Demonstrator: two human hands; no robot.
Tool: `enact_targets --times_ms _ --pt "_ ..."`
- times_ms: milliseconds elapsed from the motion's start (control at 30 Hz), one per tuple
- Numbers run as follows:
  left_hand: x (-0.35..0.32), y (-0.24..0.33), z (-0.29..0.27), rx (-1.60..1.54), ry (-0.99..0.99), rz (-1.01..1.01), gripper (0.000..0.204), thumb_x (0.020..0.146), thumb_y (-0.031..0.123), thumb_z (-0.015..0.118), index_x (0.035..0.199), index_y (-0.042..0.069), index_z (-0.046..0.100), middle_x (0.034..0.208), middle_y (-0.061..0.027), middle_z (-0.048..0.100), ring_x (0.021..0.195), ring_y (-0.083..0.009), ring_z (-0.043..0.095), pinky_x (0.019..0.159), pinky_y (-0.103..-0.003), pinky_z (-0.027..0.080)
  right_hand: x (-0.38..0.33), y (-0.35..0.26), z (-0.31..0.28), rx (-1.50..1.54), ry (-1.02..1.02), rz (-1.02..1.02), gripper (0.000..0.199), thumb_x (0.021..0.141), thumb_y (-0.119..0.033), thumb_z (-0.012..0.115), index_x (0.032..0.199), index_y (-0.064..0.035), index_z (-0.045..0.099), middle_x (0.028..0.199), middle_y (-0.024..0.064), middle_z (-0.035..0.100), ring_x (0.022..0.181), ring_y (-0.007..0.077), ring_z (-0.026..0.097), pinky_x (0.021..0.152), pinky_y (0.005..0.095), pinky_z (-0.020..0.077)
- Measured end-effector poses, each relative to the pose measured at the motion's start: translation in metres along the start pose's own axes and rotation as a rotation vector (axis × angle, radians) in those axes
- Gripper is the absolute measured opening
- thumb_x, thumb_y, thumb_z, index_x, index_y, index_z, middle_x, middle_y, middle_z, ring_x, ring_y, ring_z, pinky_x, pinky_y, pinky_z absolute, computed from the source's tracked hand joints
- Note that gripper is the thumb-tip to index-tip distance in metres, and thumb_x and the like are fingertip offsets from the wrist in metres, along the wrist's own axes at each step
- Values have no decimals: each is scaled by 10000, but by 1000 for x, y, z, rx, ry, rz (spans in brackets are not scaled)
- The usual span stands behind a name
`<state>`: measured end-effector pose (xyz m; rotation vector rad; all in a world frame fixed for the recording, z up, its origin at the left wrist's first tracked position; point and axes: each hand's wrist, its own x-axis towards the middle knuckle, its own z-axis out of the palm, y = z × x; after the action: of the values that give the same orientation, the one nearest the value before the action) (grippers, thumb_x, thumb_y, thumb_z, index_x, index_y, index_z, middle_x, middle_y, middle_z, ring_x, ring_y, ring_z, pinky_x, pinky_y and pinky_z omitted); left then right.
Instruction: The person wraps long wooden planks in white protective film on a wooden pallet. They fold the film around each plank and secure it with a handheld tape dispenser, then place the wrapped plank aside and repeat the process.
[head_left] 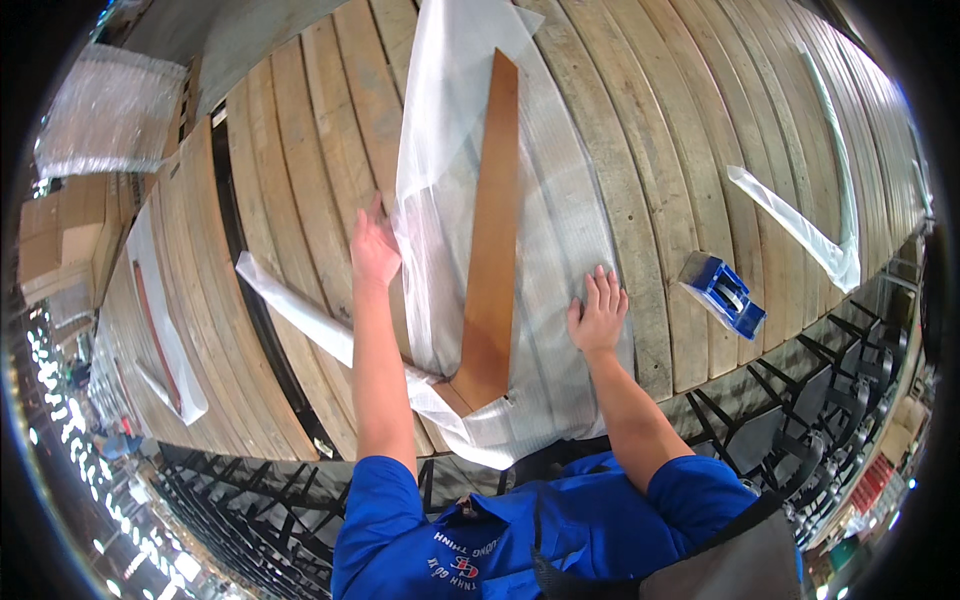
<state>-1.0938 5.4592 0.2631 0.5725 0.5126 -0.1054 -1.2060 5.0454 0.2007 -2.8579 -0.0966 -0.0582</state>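
Note:
An L-shaped brown wooden piece [490, 240] lies on a translucent white foam sheet [565, 250] in front of me. Its short arm, wrapped in white foam [300, 308], reaches out to the left under my left forearm. At the sheet's left edge is my left hand [376, 250], open, fingers pointing away from me, holding nothing. Right of the wooden piece, my right hand [600, 308] rests palm down on the sheet with its fingers spread. A blue tape dispenser [727, 295] sits on the planks beyond my right hand.
Wooden slats form the worktable [640, 130], with a dark gap [245, 240] across its left part. A foam-wrapped L-shaped piece [838, 190] lies at the right. Another brown piece on foam [165, 330] is far left, near cardboard boxes [75, 235]. Black metal frames [810, 400] stand below the near edge.

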Motion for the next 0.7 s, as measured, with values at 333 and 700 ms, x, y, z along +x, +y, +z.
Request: enact_targets --times_ms 333,700 --pt "148 3 54 93 272 -165 426 1025 385 492 1277 54 587 1120 -98 701 992 -300 674 798 -477 571 7 -3 -11 77 -12 12 481 827 -243 631 1284 -98 593 1455 128 527 1388 374 428 1113 573 312" --pt "94 24 -4 204 -42 -166 374 999 294 559 1291 63 591 1142 -120 668 998 -289 677 775 -444 619 60 -56 -43 436 43 169 564 765 -256 785 1262 -68 597 1326 156 568 1314 366 459 1134 503 287"
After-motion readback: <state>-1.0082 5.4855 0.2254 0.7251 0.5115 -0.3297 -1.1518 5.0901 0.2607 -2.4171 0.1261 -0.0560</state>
